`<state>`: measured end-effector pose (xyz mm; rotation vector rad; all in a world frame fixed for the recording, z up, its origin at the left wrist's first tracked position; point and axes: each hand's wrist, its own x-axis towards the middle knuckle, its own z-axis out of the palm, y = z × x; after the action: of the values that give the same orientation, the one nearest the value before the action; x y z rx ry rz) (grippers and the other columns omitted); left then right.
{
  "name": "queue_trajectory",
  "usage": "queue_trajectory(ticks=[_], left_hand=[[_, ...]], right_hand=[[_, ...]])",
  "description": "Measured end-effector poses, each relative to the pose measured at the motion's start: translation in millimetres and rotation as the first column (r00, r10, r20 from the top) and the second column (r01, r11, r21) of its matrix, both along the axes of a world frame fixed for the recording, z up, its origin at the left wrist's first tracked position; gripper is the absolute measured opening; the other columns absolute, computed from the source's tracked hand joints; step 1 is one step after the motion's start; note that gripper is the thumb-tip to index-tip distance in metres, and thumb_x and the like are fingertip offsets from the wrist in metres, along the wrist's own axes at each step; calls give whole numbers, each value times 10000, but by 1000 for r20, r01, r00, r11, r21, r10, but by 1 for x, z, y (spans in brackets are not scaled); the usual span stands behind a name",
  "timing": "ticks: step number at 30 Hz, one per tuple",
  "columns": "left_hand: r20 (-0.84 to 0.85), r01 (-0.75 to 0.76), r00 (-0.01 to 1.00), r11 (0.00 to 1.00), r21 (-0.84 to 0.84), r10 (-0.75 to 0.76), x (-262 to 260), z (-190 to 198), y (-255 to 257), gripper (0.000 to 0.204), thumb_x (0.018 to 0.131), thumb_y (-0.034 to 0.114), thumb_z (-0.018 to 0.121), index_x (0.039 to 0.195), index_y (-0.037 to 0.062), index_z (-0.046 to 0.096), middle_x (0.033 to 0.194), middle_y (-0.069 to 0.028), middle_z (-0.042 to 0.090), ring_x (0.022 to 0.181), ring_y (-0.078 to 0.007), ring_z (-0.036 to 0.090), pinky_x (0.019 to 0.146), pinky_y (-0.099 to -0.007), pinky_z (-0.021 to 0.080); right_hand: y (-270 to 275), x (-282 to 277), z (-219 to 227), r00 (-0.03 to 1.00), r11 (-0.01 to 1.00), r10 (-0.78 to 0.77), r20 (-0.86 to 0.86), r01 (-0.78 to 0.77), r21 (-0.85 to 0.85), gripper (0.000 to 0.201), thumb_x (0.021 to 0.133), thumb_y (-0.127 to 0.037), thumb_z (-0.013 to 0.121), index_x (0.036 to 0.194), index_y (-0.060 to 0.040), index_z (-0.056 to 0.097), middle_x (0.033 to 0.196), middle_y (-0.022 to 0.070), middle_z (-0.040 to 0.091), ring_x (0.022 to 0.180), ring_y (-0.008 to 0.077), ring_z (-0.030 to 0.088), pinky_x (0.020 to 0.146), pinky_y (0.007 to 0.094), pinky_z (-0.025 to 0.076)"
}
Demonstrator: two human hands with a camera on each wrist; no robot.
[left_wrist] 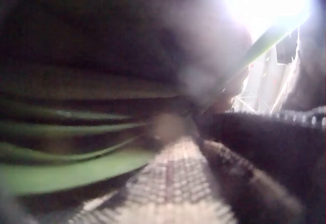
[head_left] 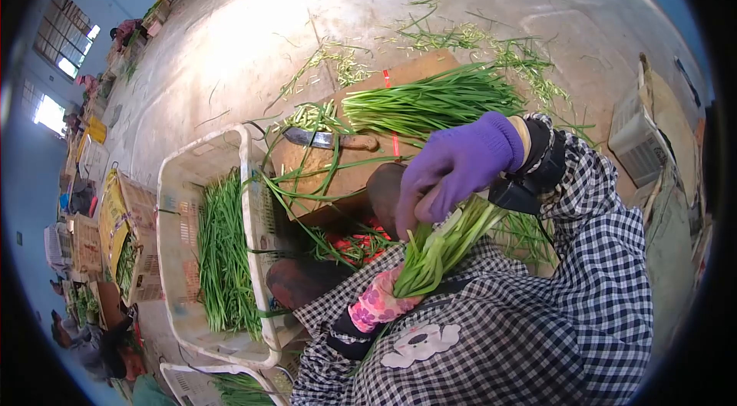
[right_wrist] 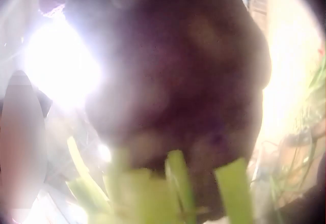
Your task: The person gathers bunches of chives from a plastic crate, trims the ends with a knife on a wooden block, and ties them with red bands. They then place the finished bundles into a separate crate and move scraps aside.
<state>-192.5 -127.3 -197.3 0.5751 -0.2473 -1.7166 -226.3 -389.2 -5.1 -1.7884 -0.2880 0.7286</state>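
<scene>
My left hand (head_left: 376, 302), in a pink floral glove, grips a bunch of garlic chives (head_left: 441, 252) against the lap. The bunch slants up to the right, its pale cut ends under the right wrist. In a purple glove, my right hand (head_left: 461, 164) bends down over the bunch, fingers at its upper left side. I cannot tell whether these fingers pinch a stalk. The right wrist view shows cut stalk ends (right_wrist: 232, 188) in front of the dark glove (right_wrist: 193, 81). Blurred green leaves (left_wrist: 76, 170) run beside the sleeve in the left wrist view.
Ahead, a cardboard-covered stand (head_left: 307, 164) bears a chive pile (head_left: 430, 103), a wooden-handled knife (head_left: 330, 140), trimmings and red tape (head_left: 395, 145). A white plastic crate (head_left: 173, 252) with chives (head_left: 228, 252) stands at left. Another crate (head_left: 180, 383) is below; a grey crate (head_left: 637, 133) stands at right.
</scene>
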Motion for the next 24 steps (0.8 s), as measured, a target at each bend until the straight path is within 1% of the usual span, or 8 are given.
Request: queue_trajectory(ticks=[3, 6, 8, 12, 16, 18, 20, 24], left_hand=[[-181, 4, 983, 996, -92, -21, 0, -10, 1, 490, 751, -14, 620, 1206, 27, 444, 1071, -32, 556, 934, -108, 544, 770, -212, 452], [322, -41, 946, 998, 40, 26, -1, -8, 0, 506, 740, 3, 640, 1205, 27, 442, 1060, -31, 559, 902, -100, 550, 730, -196, 453], [939, 100, 295, 972, -214, 177, 4, 3, -6, 474, 744, -33, 615, 1187, 28, 457, 1030, -30, 561, 838, -95, 550, 635, -179, 443], [700, -61, 714, 994, 95, -23, 6, 8, -3, 401, 749, -91, 573, 1126, 27, 506, 999, -16, 572, 835, -96, 548, 674, -193, 454], [833, 0, 554, 1000, -8, 7, 10, 33, -3, 375, 742, 24, 638, 1101, 40, 534, 999, -44, 595, 891, -121, 559, 769, -237, 453], [872, 32, 490, 999, -21, 3, 13, 32, -3, 384, 739, 41, 650, 1104, 41, 533, 1018, -43, 594, 919, -126, 556, 796, -253, 446], [908, 51, 419, 998, -36, 12, 14, 32, -3, 394, 736, 59, 663, 1107, 41, 532, 1038, -41, 592, 947, -131, 552, 823, -270, 440], [885, 44, 466, 998, -34, 9, 10, 23, -6, 390, 742, 73, 666, 1108, 53, 532, 1057, -46, 591, 966, -145, 556, 845, -281, 432]], right_hand=[[3, -6, -7, 949, 979, -128, 288, 167, -116, 232, 844, -262, 565, 949, -72, 647, 819, 7, 651, 769, 104, 599, 672, 262, 465], [3, -12, -19, 832, 922, -197, 518, 337, -190, 206, 849, -245, 557, 917, -73, 648, 811, 15, 652, 749, 112, 608, 643, 252, 472], [1, -21, -22, 758, 886, -271, 593, 437, -155, 192, 853, -233, 553, 904, -75, 650, 800, 18, 652, 724, 107, 612, 611, 238, 477], [-34, -66, -20, 525, 563, -820, 228, 813, 150, 162, 855, -183, 546, 918, -72, 645, 758, 42, 637, 597, 63, 588, 477, 154, 439], [-127, -148, -50, -29, 54, -932, 362, 975, 217, 202, 870, -168, 477, 903, -57, 642, 745, 43, 634, 582, 61, 577, 502, 177, 436], [-209, -223, -82, 68, -39, -867, 493, 978, -204, 250, 824, -245, 507, 942, -66, 636, 798, 64, 644, 616, 117, 600, 540, 251, 462], [-212, -235, -97, 805, -1, -583, -105, -131, -991, 371, 751, -340, 566, 1000, -69, 617, 872, 102, 638, 657, 188, 615, 615, 321, 482], [-89, -159, -40, 566, 296, -752, 337, 747, -595, 473, 723, -316, 637, 1112, -60, 560, 1031, 129, 599, 937, 196, 568, 832, 323, 437]])
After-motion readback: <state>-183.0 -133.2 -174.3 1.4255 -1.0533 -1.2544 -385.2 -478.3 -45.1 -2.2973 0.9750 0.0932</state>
